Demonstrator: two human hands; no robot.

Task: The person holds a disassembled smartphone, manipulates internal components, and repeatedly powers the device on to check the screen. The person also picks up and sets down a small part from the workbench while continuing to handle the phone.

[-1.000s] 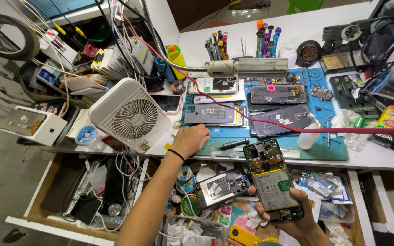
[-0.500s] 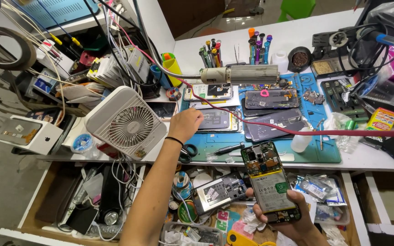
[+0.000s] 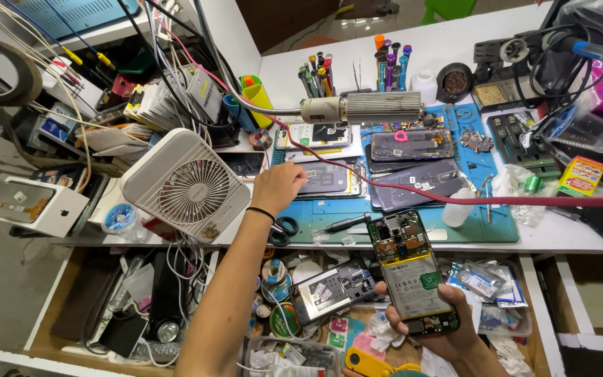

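Fingers (image 3: pixel 413 327) of my right hand (image 3: pixel 430 328) wrap the opened phone (image 3: pixel 412 271) above the drawer (image 3: pixel 71 307), back already off, while my left hand (image 3: pixel 278 187), curled and holding nothing, reaches the mat (image 3: pixel 413 227).

White fan (image 3: pixel 188 187); blue mat (image 3: pixel 413 227); red cable (image 3: pixel 525 201).
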